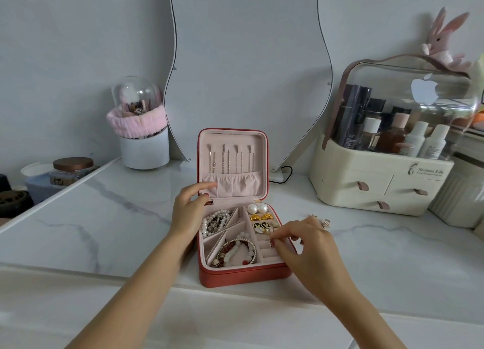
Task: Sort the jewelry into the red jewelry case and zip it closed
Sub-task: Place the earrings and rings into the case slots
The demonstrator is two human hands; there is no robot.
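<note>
Red jewelry case (243,274) open on marble counter (104,217), beads and earrings inside; left hand (189,207) steadying its lid (233,162) with relaxed fingers; right hand (303,244) pinching a ring (271,242) over its ring rolls

Home dressing table, wavy mirror (246,60), cosmetics organizer (387,165)

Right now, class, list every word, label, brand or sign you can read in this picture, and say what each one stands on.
"Serious Life": on the cream drawer organizer, upper right of its front.
Apple logo, a sign without words: on the organizer's clear cover.
Small line under "Serious Life": too small to read.
Labels on the bottles and dark boxes inside: blurred, unreadable.
</note>
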